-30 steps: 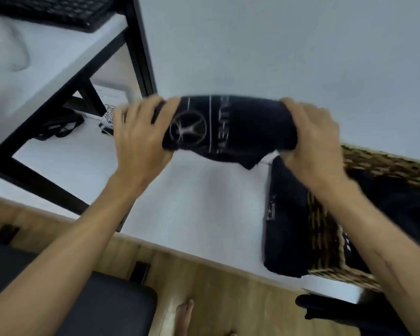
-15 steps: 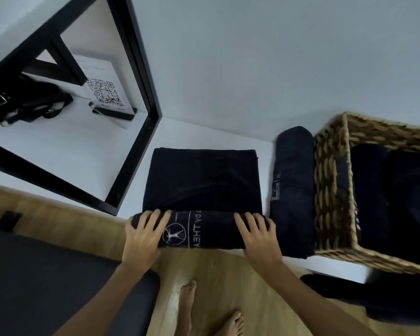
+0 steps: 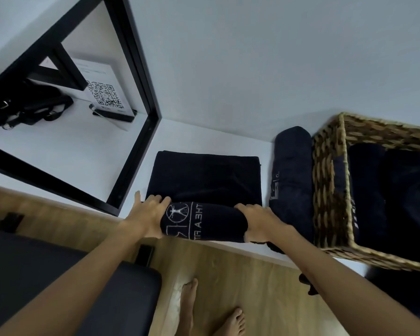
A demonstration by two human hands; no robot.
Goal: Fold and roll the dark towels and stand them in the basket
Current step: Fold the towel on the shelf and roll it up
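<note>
Far left, under the black frame [image 3: 134, 57]: a black strap bag [image 3: 27, 105] and a QR-code card [image 3: 104, 98], both well apart from the work.

Next, on the white bench [image 3: 180, 137], a dark towel [image 3: 204, 175] folded flat into a rectangle, its near end already rolled up into a thick cylinder with the white logo facing up. Left hand [image 3: 148, 212] curled over the left end of the roll, fingers over the top and palm behind it; right hand [image 3: 257, 221] wrapped over the right end the same way. One hand at each end, presumably to keep the roll even and tight so neither side telescopes. Most of the flat part yet to be rolled, so roughly a third done by the look of it.

Just right of that, a finished rolled towel [image 3: 291, 180] lying on its side against the wicker basket [image 3: 325, 190], not yet stood inside. Within the basket, more dark towels [image 3: 374, 190], too dark to count or tell how they stand.

Below the bench edge, bare feet [image 3: 189, 304] on wooden floor.
</note>
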